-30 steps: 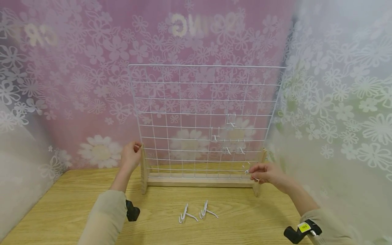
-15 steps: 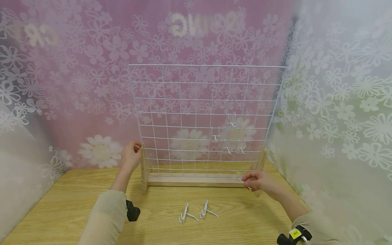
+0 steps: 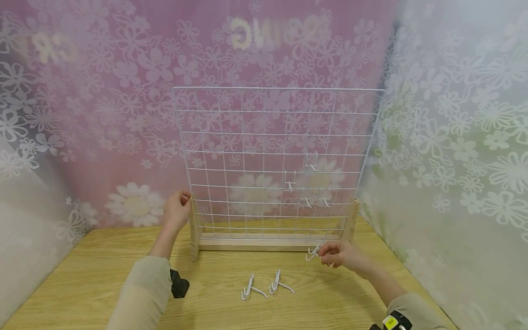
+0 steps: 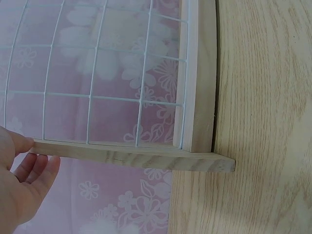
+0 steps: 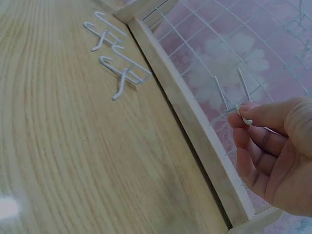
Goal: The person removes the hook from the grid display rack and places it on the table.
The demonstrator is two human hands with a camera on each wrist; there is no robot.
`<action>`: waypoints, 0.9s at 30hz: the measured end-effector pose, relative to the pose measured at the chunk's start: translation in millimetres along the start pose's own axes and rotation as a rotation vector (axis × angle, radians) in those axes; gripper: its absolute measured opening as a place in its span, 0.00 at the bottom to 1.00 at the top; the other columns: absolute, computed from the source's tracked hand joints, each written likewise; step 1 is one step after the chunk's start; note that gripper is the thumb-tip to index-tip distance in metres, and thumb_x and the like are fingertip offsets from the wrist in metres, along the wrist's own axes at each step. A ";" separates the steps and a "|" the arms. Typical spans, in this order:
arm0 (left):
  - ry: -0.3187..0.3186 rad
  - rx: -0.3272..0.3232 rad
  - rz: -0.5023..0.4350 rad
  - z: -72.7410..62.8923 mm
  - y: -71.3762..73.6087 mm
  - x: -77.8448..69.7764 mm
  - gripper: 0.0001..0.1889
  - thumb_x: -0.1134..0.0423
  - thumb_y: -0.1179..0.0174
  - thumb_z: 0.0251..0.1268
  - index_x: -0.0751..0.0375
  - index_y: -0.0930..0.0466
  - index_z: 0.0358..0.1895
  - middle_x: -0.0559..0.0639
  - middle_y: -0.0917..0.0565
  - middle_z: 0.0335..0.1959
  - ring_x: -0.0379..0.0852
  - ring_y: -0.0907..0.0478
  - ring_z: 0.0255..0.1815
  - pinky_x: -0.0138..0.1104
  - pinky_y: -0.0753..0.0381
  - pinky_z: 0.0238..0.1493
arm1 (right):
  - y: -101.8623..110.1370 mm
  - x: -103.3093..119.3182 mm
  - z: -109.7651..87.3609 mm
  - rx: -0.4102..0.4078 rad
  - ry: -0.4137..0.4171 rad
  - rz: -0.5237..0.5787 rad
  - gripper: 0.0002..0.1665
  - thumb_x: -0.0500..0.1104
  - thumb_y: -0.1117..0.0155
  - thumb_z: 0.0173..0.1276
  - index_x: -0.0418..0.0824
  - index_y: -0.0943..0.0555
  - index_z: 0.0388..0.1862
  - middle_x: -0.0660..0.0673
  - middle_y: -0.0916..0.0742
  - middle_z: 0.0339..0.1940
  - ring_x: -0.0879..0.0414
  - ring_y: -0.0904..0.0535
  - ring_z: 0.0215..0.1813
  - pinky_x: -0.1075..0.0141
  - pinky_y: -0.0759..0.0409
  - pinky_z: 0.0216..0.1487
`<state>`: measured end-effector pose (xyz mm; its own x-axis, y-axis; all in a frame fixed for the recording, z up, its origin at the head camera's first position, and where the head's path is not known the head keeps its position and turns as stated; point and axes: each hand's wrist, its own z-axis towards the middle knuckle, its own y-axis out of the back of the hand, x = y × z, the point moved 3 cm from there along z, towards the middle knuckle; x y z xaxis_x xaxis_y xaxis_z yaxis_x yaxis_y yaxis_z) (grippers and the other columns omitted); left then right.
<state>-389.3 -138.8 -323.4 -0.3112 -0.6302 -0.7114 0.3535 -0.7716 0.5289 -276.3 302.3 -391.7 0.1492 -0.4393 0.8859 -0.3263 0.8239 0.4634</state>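
Note:
A white wire grid panel (image 3: 264,153) stands upright in a pale wooden stand (image 3: 264,246). At the stand's left upright, my left hand (image 3: 176,213) pinches the wood between thumb and fingers; the left wrist view shows this grip on the upright (image 4: 122,158). My right hand (image 3: 344,256) holds a white wire hook (image 3: 313,252) by its prong, in front of the stand's base near the right end. In the right wrist view, thumb and index finger pinch the prong, and the hook's two arms (image 5: 220,92) point away from the hand.
Two loose white hooks, one left (image 3: 249,288) and one right (image 3: 277,283), lie on the wood-grain table (image 3: 214,298). Several hooks hang on the grid's lower right, the topmost hook (image 3: 312,167) among them. A flowered curtain (image 3: 123,114) surrounds the back and sides.
My right hand has come down and left, away from the grid's lower right corner, with the hook still pinched. My left hand has stayed on the upright.

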 end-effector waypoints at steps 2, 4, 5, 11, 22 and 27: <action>0.005 0.003 0.000 0.0 0.4 0.1 0.08 0.68 0.48 0.65 0.69 0.26 0.42 0.61 0.24 0.32 0.55 0.28 0.33 0.40 0.30 0.31 | -3.5 -1.4 0.2 0.015 0.012 0.003 0.13 0.39 0.39 0.64 0.28 0.22 0.41 0.40 0.17 0.33 0.53 0.23 0.34 0.57 0.24 0.36; 0.011 0.005 0.001 0.1 0.7 0.1 0.08 0.68 0.48 0.65 0.69 0.26 0.43 0.61 0.24 0.32 0.55 0.28 0.33 0.39 0.30 0.31 | -7.4 -3.0 0.5 0.038 0.030 0.006 0.14 0.38 0.40 0.64 0.26 0.23 0.42 0.38 0.17 0.33 0.54 0.23 0.33 0.58 0.24 0.35; 0.013 0.007 0.002 0.2 0.8 0.1 0.08 0.68 0.48 0.65 0.69 0.26 0.43 0.61 0.24 0.32 0.55 0.28 0.33 0.39 0.30 0.31 | -9.3 -4.1 0.8 0.051 0.040 0.002 0.14 0.37 0.40 0.64 0.26 0.23 0.42 0.38 0.17 0.33 0.55 0.24 0.33 0.58 0.24 0.34; 0.018 0.020 0.002 0.3 1.2 -1.3 0.08 0.68 0.48 0.66 0.69 0.26 0.43 0.62 0.24 0.33 0.55 0.27 0.33 0.40 0.29 0.32 | -21.2 -15.2 2.1 0.123 0.040 0.005 0.12 0.35 0.41 0.64 0.25 0.23 0.40 0.41 0.17 0.31 0.59 0.25 0.31 0.64 0.26 0.31; 0.013 0.008 -0.003 1.1 -0.3 -1.6 0.07 0.68 0.48 0.65 0.69 0.26 0.41 0.61 0.24 0.31 0.54 0.27 0.31 0.39 0.30 0.30 | -38.6 -31.6 2.6 0.179 0.066 0.032 0.10 0.32 0.41 0.62 0.24 0.22 0.38 0.41 0.18 0.30 0.63 0.29 0.27 0.71 0.29 0.27; 0.014 0.003 -0.002 0.9 -0.6 -1.0 0.07 0.68 0.48 0.65 0.69 0.26 0.41 0.60 0.24 0.30 0.54 0.28 0.31 0.38 0.31 0.29 | -43.0 -36.3 3.6 0.195 0.105 -0.007 0.08 0.33 0.40 0.61 0.26 0.21 0.36 0.44 0.18 0.28 0.64 0.28 0.25 0.72 0.29 0.26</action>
<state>-390.0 -137.9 -322.5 -0.3000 -0.6270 -0.7189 0.3501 -0.7734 0.5285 -271.1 281.6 -443.9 0.2450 -0.3969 0.8845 -0.4975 0.7316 0.4661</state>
